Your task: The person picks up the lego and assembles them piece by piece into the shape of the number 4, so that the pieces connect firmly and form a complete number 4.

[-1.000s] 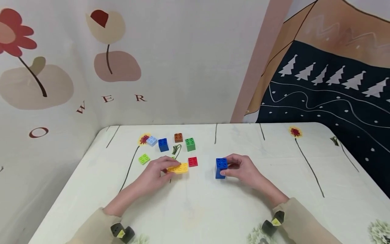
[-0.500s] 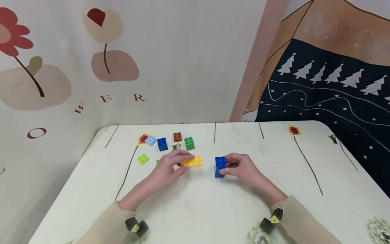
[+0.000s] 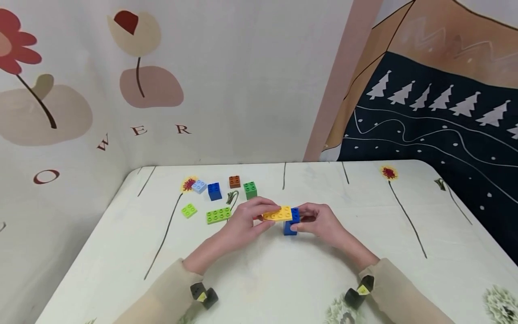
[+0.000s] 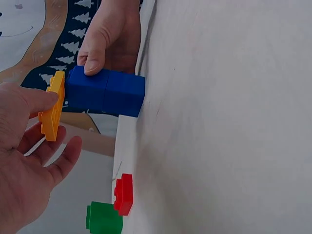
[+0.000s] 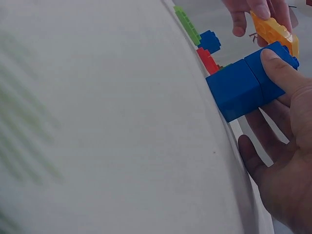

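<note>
Two blue bricks, one on top of the other, form a short blue stack [image 3: 289, 228] that stands upright on the table. My right hand [image 3: 323, 223] grips the stack from its right side, thumb on the upper brick [image 5: 253, 63]. A flat yellow brick [image 3: 278, 213] is pinched between thumb and fingers of my left hand [image 3: 247, 221]. Its right end is over the stack's studs in the head view. In the left wrist view the yellow brick [image 4: 54, 107] is close to the studded top, with a narrow gap. The red brick [image 4: 125, 194] is mostly hidden behind my left hand in the head view.
Left of my hands lie a long lime brick [image 3: 218, 215], a small lime brick [image 3: 189, 210], a light blue brick [image 3: 199, 186], a blue brick [image 3: 214, 191], a brown brick [image 3: 234, 182] and a green brick [image 3: 250, 190]. A white flowered cloth [image 3: 364, 216] covers the table.
My left hand has carried the yellow brick rightward from the loose bricks to above the blue stack, uncovering the long lime brick. My right hand has kept its hold with almost no movement.
</note>
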`<state>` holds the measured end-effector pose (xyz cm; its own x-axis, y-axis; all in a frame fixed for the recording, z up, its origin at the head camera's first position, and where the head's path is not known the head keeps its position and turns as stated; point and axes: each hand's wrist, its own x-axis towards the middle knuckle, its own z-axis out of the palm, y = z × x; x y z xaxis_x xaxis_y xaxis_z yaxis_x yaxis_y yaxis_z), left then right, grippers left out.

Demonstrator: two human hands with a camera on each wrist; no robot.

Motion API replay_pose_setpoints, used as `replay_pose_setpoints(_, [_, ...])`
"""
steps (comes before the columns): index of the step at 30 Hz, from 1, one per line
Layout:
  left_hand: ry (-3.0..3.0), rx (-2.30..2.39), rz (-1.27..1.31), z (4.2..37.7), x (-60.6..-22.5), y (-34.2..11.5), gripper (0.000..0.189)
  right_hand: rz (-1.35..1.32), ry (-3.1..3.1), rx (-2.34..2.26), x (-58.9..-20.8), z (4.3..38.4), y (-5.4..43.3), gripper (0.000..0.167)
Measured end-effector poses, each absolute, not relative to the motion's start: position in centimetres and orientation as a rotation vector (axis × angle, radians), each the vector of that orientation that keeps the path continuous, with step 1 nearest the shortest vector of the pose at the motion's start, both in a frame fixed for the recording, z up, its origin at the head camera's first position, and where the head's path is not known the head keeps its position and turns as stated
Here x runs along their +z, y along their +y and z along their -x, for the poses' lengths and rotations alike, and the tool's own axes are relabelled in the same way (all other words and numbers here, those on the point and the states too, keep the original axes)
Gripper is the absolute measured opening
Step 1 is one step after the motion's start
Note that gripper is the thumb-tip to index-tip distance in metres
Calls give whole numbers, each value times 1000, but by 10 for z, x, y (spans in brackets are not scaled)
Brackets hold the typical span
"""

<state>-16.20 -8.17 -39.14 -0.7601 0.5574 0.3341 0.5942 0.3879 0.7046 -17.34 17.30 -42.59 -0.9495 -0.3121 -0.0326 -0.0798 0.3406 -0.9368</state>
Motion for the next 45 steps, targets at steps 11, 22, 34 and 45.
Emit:
replay_pose_setpoints(11, [-2599, -1265, 1125, 164, -391, -72, 34, 364, 2388, -1675, -428, 172, 171, 41])
replay_pose_setpoints(22, [-2583, -1118, 1201, 167, -382, -63, 36, 372, 2394, -1664, -427, 174, 174, 40])
replay_pose_setpoints(34, [-2663, -1145, 1212, 170, -378, -65, 36, 378, 2389, -1667, -426, 173, 174, 39])
replay_pose_setpoints(45, [-2763, -974, 1251, 168, -363, -60, 34, 392, 2381, -1678, -427, 173, 173, 40])
